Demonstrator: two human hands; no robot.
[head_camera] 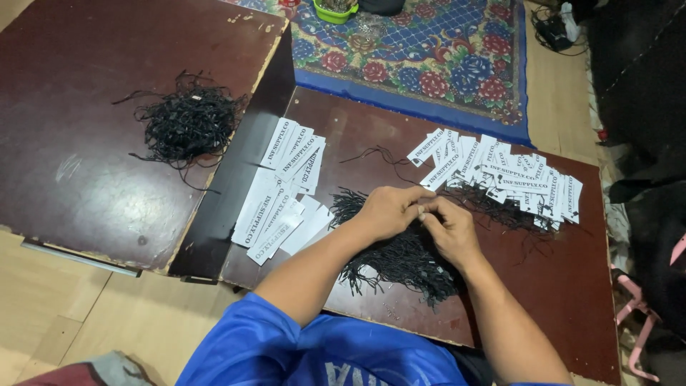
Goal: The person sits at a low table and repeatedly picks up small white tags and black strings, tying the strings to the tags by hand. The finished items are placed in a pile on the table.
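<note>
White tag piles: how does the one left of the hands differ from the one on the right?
The left tag pile has bare tags fanned in loose overlapping stacks; the right tag pile is spread in a longer row with black strings trailing beneath. The left pile sits by the board's edge; the right lies beyond the right hand. Both hold white printed strips.

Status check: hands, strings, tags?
Left hand and right hand pinched together over black string pile. Strung paper tags right, loose tags left. Nothing blocking.
</note>
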